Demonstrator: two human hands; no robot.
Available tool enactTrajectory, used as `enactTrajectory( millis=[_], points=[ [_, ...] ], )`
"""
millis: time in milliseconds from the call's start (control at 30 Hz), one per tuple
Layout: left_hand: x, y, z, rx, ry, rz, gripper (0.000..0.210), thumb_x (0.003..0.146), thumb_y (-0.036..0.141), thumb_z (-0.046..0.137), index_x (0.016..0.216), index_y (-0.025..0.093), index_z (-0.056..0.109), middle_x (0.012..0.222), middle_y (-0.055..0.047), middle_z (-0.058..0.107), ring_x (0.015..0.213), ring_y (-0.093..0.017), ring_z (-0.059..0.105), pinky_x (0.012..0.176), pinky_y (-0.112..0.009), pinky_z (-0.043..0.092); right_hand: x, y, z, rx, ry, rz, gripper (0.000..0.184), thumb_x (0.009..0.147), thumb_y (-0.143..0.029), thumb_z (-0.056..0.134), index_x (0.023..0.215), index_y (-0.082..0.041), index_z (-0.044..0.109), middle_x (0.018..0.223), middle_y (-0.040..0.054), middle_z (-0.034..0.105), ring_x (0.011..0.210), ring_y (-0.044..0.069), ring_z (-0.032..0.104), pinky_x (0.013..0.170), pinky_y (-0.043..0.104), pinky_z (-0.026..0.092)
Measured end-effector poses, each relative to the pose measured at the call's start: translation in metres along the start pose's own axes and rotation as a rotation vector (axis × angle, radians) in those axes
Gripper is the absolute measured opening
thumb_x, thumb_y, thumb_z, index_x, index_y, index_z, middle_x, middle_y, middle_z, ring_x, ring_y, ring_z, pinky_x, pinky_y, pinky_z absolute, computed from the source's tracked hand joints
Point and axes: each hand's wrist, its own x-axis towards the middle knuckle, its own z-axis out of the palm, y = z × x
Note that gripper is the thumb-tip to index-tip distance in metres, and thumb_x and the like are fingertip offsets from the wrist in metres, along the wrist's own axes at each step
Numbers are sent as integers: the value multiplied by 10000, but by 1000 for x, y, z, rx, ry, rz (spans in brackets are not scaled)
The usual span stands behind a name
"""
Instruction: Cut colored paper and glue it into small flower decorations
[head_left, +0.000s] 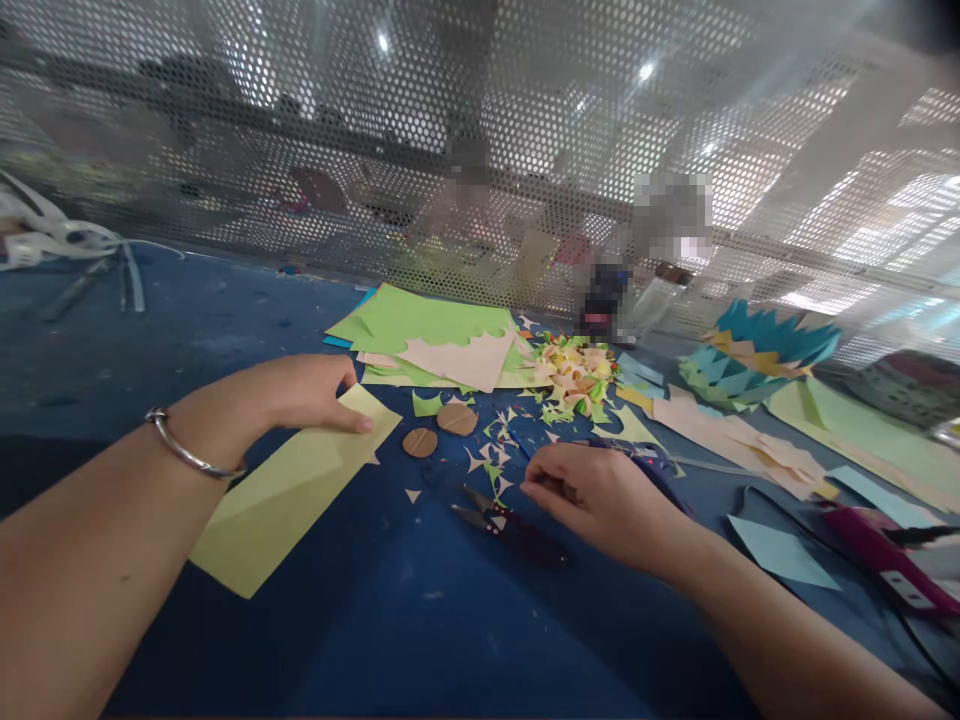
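Observation:
My left hand [322,393] pinches the top end of a long pale yellow paper strip [281,500], with the thumb on its face. The strip slants down toward the near left. My right hand [581,490] is curled closed above the blue table, its fingers partly hidden. A thin blue stick-like tip [519,442] shows just beside its fingertips; whether the hand holds it I cannot tell. Under and left of that hand lie dark thread snips [517,530], blades apart. Two cardboard discs [457,418] lie between my hands, among small paper scraps [491,460].
Green and pink paper sheets [442,325] are stacked at the back. Right of them sits a heap of cut paper pieces [577,375]. A folded teal paper bowl [761,350], a magenta power strip [889,555] and its cable are at the right. A perforated metal screen [337,150] stands behind.

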Motion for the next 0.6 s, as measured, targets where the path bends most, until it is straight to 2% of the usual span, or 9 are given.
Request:
enactTrajectory(
  millis=[67,133,167,233,333,400,500,533,600],
  points=[
    [-1,-7,6,-74,-14,0,420,550,27,930,598,172,539,502,103,402,503,-100,299,531,-252,99,-1,0,-1,25,-1,3,140,941,-263,567,857,-219,669,770,6,672,618,135,550,590,273,367],
    [-1,-16,11,-83,114,23,419,619,-104,816,582,174,505,455,117,344,473,-93,249,537,-252,92,-1,1,-1,32,-4,13,134,938,-264,572,861,-217,672,770,6,671,620,135,552,587,273,364],
    [-1,-21,11,-44,149,33,398,647,-158,740,595,174,525,443,119,330,465,-92,254,541,-253,95,-1,2,-1,27,-7,18,134,937,-265,573,863,-214,673,768,6,670,622,136,552,587,273,362],
    [3,-25,8,107,122,54,378,666,-190,646,684,187,614,452,116,384,468,-99,306,543,-248,123,-1,4,0,12,-17,28,136,937,-269,574,870,-209,677,769,8,669,629,137,553,589,272,361],
    [15,-16,1,323,88,124,274,691,-10,750,875,191,716,737,49,607,647,-121,498,599,-214,268,0,5,0,-7,-23,34,141,940,-269,572,871,-205,676,779,7,667,635,134,552,591,268,357],
    [26,-1,3,466,-10,218,212,804,147,698,1011,181,729,942,-27,673,856,-195,605,727,-245,380,0,6,1,-14,-22,33,142,943,-266,569,872,-203,675,777,6,664,639,134,552,593,267,355],
    [46,22,18,573,-59,235,415,881,299,627,1268,153,656,1267,-134,665,1210,-316,569,969,-343,414,0,6,2,-14,-17,27,138,945,-265,570,882,-204,677,787,6,666,659,135,561,607,265,364],
    [54,27,24,652,-77,180,492,901,312,586,1367,154,592,1340,-148,639,1280,-327,537,1025,-364,401,0,6,2,-13,-15,22,138,946,-264,570,884,-204,677,794,6,667,666,135,564,613,265,368],
    [73,34,35,691,-74,108,586,904,384,576,1418,104,544,1348,-207,629,1316,-378,515,1079,-426,373,0,6,3,-14,-12,14,138,950,-261,568,886,-204,677,805,6,669,673,135,567,621,264,373]
  ],
)
